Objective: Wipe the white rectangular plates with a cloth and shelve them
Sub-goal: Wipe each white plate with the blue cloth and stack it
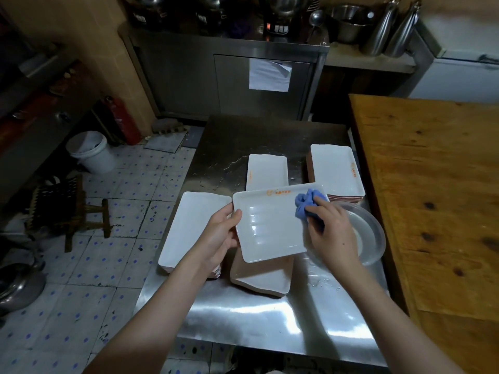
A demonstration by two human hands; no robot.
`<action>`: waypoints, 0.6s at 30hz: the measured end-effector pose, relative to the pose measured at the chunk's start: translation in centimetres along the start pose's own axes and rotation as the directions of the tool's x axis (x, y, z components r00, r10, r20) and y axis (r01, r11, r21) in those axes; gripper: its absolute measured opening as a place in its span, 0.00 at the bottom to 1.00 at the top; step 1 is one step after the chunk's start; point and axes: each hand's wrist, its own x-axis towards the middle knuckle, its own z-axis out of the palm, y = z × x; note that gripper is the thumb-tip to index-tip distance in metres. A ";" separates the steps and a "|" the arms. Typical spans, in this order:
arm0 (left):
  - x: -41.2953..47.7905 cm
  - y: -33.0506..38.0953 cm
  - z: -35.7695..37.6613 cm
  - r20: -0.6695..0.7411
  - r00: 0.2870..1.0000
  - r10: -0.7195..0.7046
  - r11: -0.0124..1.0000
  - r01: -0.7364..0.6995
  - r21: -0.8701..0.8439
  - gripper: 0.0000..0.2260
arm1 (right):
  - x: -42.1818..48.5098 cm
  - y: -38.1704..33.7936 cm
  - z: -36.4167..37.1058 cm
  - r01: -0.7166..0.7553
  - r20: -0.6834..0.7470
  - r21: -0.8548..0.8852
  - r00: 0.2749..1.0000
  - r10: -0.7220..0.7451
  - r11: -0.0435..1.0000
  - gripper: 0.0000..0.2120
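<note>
Plate: white rectangular plate, held above the steel table, orange print along its far rim.
Left hand: grips the plate's left edge, thumb on top.
Right hand: fingers curled round a blue cloth, pressing it on the plate's far right corner.
Around: left stack, far stack, right stack, near stack on the table.

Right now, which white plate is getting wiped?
The middle plate, held above the table: the left hand grips its edge, the right hand presses a blue cloth on it.
</note>
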 end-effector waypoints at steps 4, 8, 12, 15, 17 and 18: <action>0.2 0.0 0.2 -0.033 0.999 0.009 0.998 -0.011 -0.058 0.13 | -1.5 -2.4 0.9 0.008 0.036 0.080 0.999 -0.011 0.997 0.10; 0.5 0.1 0.8 -0.059 0.998 0.020 0.996 -0.024 -0.081 0.13 | -3.1 -5.3 2.0 0.143 0.123 0.127 0.980 -0.159 0.981 0.08; 0.4 -0.1 1.0 -0.067 0.998 0.019 0.996 -0.025 -0.088 0.12 | -4.0 -6.8 2.3 0.225 0.086 0.156 0.967 -0.240 0.962 0.06; 0.3 -0.1 0.9 -0.076 0.997 0.027 0.997 -0.032 -0.074 0.12 | -3.4 -5.7 1.9 0.229 0.062 0.130 0.969 -0.239 0.965 0.06; 0.3 -0.1 0.6 -0.091 0.995 0.032 0.998 -0.037 -0.054 0.12 | -2.9 -4.5 1.5 0.229 0.037 0.104 0.972 -0.234 0.968 0.06; 0.3 -0.1 0.5 -0.093 0.995 0.038 0.998 -0.043 -0.045 0.12 | -2.6 -3.7 1.2 0.225 0.016 0.088 0.974 -0.227 0.970 0.07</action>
